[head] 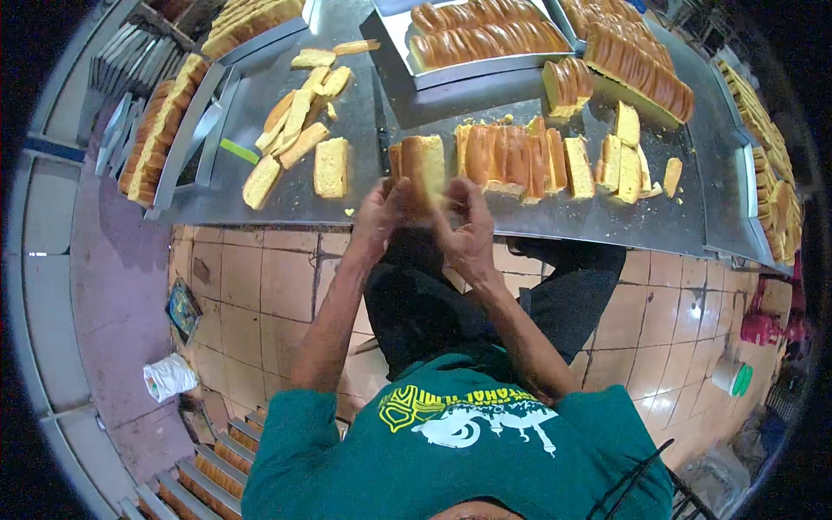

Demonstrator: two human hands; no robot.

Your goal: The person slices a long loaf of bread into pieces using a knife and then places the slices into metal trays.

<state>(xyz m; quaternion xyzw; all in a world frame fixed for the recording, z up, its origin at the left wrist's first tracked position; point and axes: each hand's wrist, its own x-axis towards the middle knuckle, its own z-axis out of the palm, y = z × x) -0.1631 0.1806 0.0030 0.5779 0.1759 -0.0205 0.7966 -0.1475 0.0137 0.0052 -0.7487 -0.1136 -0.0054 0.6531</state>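
Observation:
My left hand (pixel 380 218) grips the left side of a chunk of brown-crusted bread (pixel 419 162) at the front edge of the metal table. On its pale cut side, my right hand (pixel 467 224) has its thumb and fingers against the near end. Both hands are blurred, and they cover the chunk's lower part. Just right of it lies a row of crusty bread slices (pixel 510 156), with a single slice (pixel 578 168) at its end. To the left, one pale slice (pixel 331 168) lies flat by a loose pile of cut slices (pixel 292 123).
A metal tray (pixel 481 77) with ridged loaves (pixel 487 42) stands at the back. More long loaves (pixel 640 71) lie at the back right, beside a short loaf piece (pixel 567 86). A green strip (pixel 239 151) lies left. Filled bread racks (pixel 208 468) stand at lower left.

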